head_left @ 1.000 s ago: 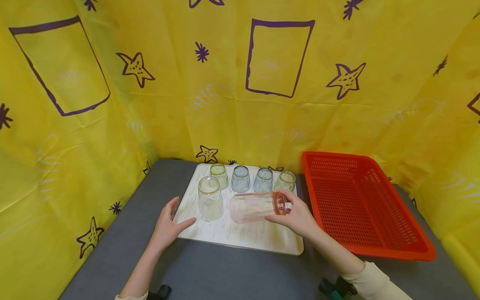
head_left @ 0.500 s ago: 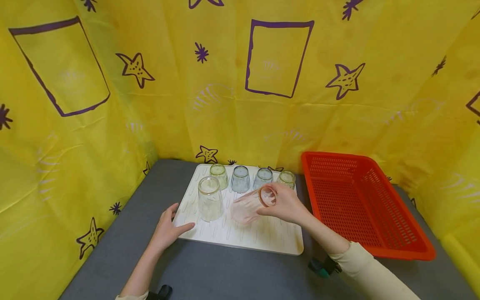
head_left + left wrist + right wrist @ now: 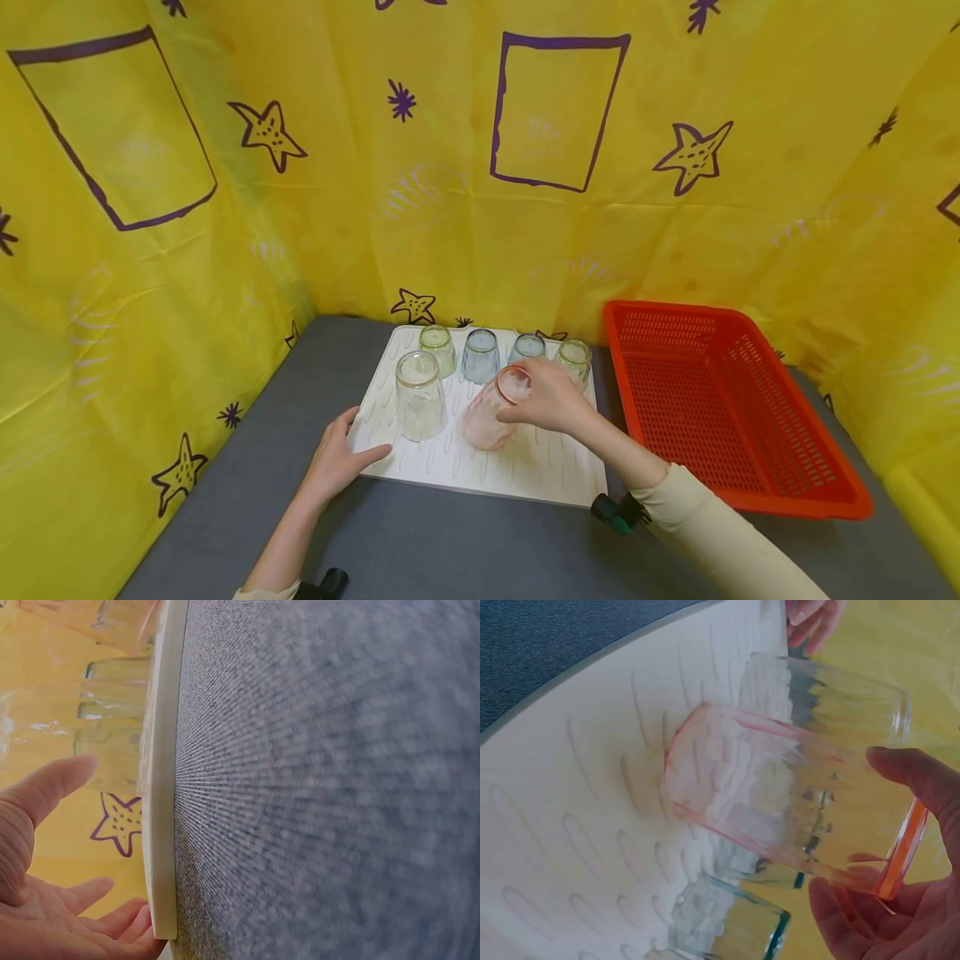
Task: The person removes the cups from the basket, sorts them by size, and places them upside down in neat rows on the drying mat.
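My right hand [image 3: 553,398] grips a pink-tinted glass tumbler [image 3: 484,422] by its upper end, thumb on one side and fingers on the other. The tumbler is tilted, its lower end at or just over the white ridged drying board [image 3: 450,467]; contact is hard to tell. In the right wrist view, an orange-looking thick end of the tumbler [image 3: 780,799] lies within the hand. A tall clear glass [image 3: 420,408] stands on the board, left of the pink one. With fingers spread, my left hand [image 3: 335,458] rests by the board's left edge, its fingertips touching that edge in the left wrist view.
Along the board's back stand several small tumblers, among them a green one [image 3: 438,350], a blue one [image 3: 481,358] and a yellowish one [image 3: 574,360]. A red perforated basket [image 3: 750,507] sits to the right on the grey table [image 3: 450,542]. Yellow patterned cloth [image 3: 450,242] hangs behind.
My right hand has turned the pink tumbler from lying nearly level to a steeper tilt, its held end moving up and left. The left hand has hardly moved.
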`<state>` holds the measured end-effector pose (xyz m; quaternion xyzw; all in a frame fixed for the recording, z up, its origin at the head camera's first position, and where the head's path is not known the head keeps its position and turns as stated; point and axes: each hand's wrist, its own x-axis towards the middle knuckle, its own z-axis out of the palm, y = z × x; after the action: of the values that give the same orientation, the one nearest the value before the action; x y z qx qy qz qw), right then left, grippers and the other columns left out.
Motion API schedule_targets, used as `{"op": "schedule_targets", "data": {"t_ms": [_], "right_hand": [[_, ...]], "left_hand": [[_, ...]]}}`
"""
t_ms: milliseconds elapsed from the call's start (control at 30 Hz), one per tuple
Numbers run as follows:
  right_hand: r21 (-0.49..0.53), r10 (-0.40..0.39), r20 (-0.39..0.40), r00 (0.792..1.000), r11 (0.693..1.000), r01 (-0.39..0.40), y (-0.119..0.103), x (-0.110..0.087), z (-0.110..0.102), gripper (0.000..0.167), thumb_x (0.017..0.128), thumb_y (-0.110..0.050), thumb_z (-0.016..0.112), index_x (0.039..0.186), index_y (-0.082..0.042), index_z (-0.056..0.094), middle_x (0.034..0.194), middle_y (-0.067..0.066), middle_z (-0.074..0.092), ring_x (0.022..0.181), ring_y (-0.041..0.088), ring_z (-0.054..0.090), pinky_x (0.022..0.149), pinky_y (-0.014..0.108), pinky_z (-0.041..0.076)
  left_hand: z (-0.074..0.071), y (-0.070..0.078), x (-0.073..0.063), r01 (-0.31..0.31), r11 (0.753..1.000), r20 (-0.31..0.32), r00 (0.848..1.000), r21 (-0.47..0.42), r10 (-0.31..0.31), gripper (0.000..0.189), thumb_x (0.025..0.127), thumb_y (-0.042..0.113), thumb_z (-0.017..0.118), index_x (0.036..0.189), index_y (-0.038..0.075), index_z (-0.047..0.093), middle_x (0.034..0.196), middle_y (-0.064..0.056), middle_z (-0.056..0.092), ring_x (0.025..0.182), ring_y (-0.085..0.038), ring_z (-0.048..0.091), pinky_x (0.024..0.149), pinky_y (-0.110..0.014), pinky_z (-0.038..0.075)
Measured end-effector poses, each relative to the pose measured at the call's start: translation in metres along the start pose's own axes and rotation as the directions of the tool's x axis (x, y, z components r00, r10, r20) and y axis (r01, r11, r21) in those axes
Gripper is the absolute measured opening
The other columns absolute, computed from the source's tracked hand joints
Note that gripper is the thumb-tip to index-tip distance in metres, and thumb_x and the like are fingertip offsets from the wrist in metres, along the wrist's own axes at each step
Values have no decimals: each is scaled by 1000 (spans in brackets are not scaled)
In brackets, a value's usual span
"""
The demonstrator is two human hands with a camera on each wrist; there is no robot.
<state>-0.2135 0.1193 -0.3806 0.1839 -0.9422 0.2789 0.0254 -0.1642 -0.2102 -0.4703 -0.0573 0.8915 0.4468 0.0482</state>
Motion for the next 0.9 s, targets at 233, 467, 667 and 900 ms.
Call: {"op": "schedule_targets", "data": {"t_ms": [233, 467, 667, 900], "right_hand": [[33, 41, 23, 999, 999, -42, -3, 8, 7, 55, 66, -37, 86, 107, -7, 65, 98, 3, 63, 89, 21, 57, 74, 38, 50], [104, 21, -1, 1000, 994, -20, -6, 13, 15, 54, 65, -33, 88, 104, -5, 64, 93, 3, 61, 89, 21, 57, 74, 37, 50], [123, 10, -35, 999, 992, -5, -7, 14, 23, 55, 65, -34, 88, 104, -4, 63, 94, 2, 61, 91, 20, 56, 77, 35, 49], [188, 11, -39, 999, 982, -4, -5, 9, 24, 77, 66, -35, 89, 126, 0, 56, 115, 9, 61, 108, 26, 57, 89, 43, 49]], "left_hand": [[2, 2, 0, 12, 1000, 11, 1000, 10, -12, 95, 80, 35, 79, 149, -1, 25, 149, -30, 25, 136, -45, 27, 107, -61, 27], [4, 3, 1, 7, 1000, 11, 1000, 16, -7, 94, 81, 35, 79, 149, -2, 25, 148, -30, 26, 136, -46, 27, 107, -62, 26], [4, 3, 1, 12, 1000, 12, 1000, 21, -12, 93, 81, 34, 78, 149, -2, 26, 148, -30, 26, 136, -46, 26, 108, -62, 25], [3, 3, 1, 6, 1000, 13, 1000, 21, -6, 91, 82, 34, 76, 148, -3, 26, 149, -30, 26, 137, -46, 24, 108, -63, 23]]}}
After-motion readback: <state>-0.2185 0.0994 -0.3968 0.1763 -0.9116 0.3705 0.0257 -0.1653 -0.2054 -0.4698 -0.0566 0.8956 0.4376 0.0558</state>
